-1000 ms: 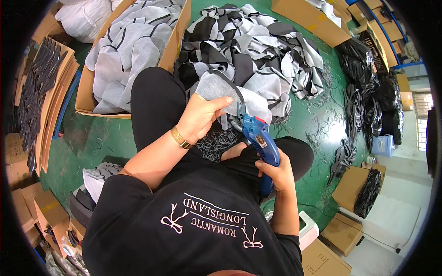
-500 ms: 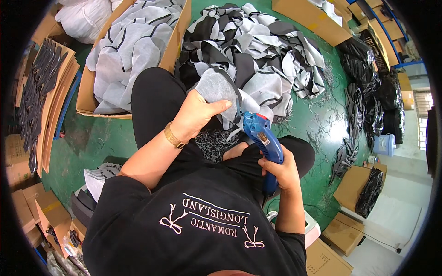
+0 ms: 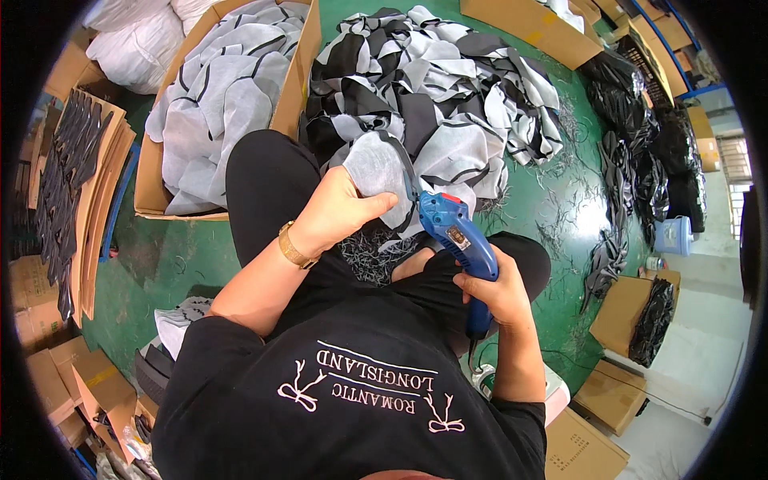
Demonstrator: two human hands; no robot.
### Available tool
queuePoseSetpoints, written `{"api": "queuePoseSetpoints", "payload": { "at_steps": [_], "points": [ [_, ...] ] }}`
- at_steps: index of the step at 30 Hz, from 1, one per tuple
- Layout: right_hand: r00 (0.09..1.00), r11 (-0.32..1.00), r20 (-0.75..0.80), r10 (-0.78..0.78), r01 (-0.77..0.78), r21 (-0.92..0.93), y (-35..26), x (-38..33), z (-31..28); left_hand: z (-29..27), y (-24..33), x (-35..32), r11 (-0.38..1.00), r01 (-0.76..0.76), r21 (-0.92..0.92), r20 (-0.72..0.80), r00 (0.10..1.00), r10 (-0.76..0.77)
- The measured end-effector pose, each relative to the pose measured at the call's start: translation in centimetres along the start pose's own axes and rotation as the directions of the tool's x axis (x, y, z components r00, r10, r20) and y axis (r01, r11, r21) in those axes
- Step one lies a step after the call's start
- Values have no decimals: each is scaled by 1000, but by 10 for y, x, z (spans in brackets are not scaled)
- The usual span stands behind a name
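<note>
Right grip [image 3: 502, 290] round blue cutter [image 3: 456, 230]; carton [image 3: 296, 92] holds grey fabric [image 3: 220, 112]

The left hand [image 3: 340, 214] has most of its fingers hidden behind the grey fabric piece [image 3: 373, 166], while the right hand's [image 3: 504, 288] fingertips largely vanish under the blue electric cutter [image 3: 470, 254]. The cutter's label [image 3: 458, 238] is too small to read. The upper edge crops the white sacks [image 3: 134, 50] and cardboard box [image 3: 299, 84].
</note>
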State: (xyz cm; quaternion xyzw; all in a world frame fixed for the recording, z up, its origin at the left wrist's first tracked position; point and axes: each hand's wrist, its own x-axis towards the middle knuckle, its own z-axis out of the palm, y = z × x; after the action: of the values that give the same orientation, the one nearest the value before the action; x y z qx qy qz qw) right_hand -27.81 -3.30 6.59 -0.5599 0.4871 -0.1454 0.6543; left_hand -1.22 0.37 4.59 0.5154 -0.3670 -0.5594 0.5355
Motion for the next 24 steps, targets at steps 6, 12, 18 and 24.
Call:
{"api": "queuePoseSetpoints", "payload": {
  "at_steps": [6, 12, 18, 24],
  "points": [
    [1000, 998, 15, 3, -4, 66, -2, 5, 3, -2, -1, -3, 988, 36, 149, 46, 998, -43],
    [998, 958, -6, -67, 66, 277, -3, 30, 15, 0, -2, -2, 987, 61, 152, 110, 991, -78],
    [976, 948, -122, -179, 204, 244, -26, 51, 23, 9, -17, -3, 990, 65, -123, 233, 972, -35],
    [922, 950, -230, -310, 293, -107, -25, 65, 42, 20, -34, -10, 975, 94, -204, 259, 965, -39]
  ]
}}
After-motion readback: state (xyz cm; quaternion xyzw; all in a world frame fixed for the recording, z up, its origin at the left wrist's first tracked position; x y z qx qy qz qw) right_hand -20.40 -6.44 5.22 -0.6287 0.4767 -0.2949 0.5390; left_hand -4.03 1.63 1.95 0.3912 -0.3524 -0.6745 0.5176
